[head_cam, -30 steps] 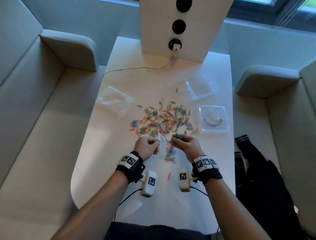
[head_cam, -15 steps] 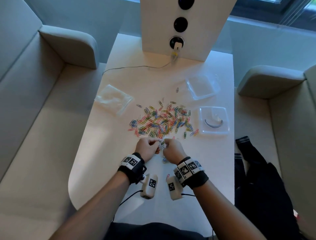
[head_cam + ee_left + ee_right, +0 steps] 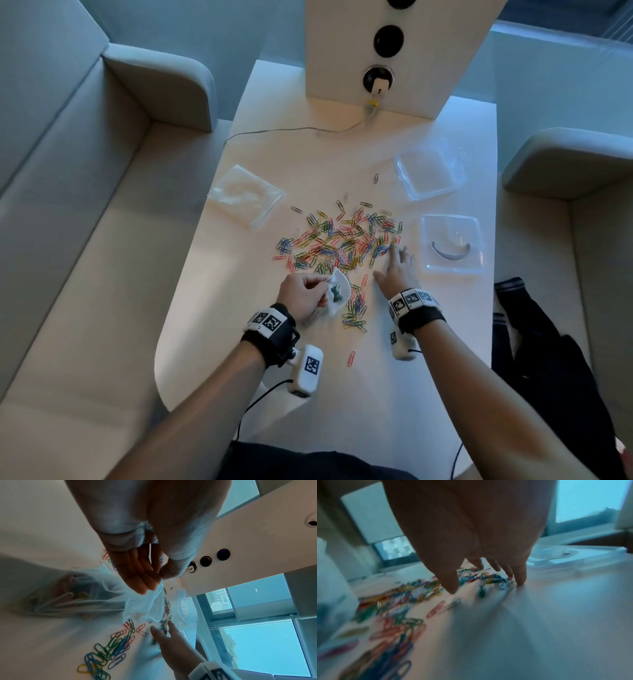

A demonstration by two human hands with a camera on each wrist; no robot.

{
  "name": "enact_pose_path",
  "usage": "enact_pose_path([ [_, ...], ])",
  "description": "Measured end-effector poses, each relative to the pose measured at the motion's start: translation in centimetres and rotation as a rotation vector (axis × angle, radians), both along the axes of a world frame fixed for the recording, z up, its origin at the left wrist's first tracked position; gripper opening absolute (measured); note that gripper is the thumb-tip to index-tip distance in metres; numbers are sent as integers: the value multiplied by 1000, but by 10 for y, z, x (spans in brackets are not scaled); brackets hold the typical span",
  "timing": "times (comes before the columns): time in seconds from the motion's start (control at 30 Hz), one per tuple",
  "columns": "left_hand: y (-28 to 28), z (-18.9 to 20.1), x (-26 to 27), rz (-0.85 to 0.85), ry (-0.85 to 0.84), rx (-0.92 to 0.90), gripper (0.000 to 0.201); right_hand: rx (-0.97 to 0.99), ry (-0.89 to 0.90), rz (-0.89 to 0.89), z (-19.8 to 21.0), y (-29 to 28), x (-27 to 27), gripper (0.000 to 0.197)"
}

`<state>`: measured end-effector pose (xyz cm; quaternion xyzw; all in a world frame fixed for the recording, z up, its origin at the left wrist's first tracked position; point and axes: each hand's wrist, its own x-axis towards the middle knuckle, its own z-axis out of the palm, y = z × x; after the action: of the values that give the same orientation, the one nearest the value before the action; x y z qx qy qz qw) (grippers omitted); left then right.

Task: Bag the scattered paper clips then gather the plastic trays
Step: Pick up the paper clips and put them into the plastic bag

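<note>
Coloured paper clips (image 3: 342,240) lie scattered across the middle of the white table (image 3: 445,342), with a smaller heap (image 3: 356,313) nearer me. My left hand (image 3: 301,296) pinches the rim of a small clear bag (image 3: 337,294) that holds some clips; in the left wrist view the bag (image 3: 96,595) hangs from my fingers (image 3: 142,580). My right hand (image 3: 394,270) reaches flat, fingers spread, onto the right edge of the clip pile; its fingertips (image 3: 520,580) touch the table beside clips (image 3: 491,578). Two clear plastic trays (image 3: 428,171) (image 3: 452,243) sit at the right.
A second clear bag (image 3: 245,195) lies at the left of the table. A white panel (image 3: 394,51) with a plugged-in cable (image 3: 291,129) stands at the back. Sofas flank the table; dark clothing (image 3: 548,359) lies on the right seat. One pink clip (image 3: 351,358) lies alone near me.
My right hand has left the bag's mouth and moved forward and right to the pile's edge, opening flat. My left hand still holds the bag, now with clips inside.
</note>
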<state>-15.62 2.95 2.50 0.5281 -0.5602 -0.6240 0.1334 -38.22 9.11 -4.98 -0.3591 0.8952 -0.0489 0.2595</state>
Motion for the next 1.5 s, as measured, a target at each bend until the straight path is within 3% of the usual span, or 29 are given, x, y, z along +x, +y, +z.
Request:
enact_pose_path([
  [0.1,-3,-1,2,-11,-18,-22,19,61,107,119,-16,-5,6,79],
  [0.23,-7,-5,3,1,-27,-18,17,116,341,399,-16,-4,32,51],
  [0.37,-4,-3,-2,17,-4,-24,18,58,355,504,-3,11,55,23],
  [0.47,2,0,-4,27,32,-2,18,-81,170,365,0,19,58,11],
  [0.57,6,-1,-3,38,38,21,17,-226,49,245,-1,26,51,16],
  [0.7,9,-1,-2,56,55,27,13,-313,-208,-128,8,31,36,7],
  [0.8,9,-3,-5,82,41,30,12,-329,-558,-449,14,35,31,18],
  [0.87,10,-6,-10,85,35,36,11,-473,-859,-614,24,35,31,24],
  [0.93,11,-7,-14,81,32,41,13,-602,-1119,-656,43,32,38,22],
  [1.03,15,-8,-19,81,22,50,16,-650,-1261,-554,60,28,54,19],
  [1.1,17,-7,-20,77,20,49,18,-610,-1128,-414,61,27,66,15],
  [1.23,18,-3,-17,45,-1,12,22,-505,-571,-38,58,28,80,6],
  [1.3,17,-1,-13,51,7,8,23,-510,-498,69,66,29,82,12],
  [1.37,16,1,-7,73,9,4,22,-553,-453,73,73,32,77,17],
  [1.43,14,2,0,110,2,-2,22,-579,-421,-62,76,39,63,21],
  [1.5,11,1,8,145,-5,-14,22,-433,-457,-237,63,52,47,53],
])
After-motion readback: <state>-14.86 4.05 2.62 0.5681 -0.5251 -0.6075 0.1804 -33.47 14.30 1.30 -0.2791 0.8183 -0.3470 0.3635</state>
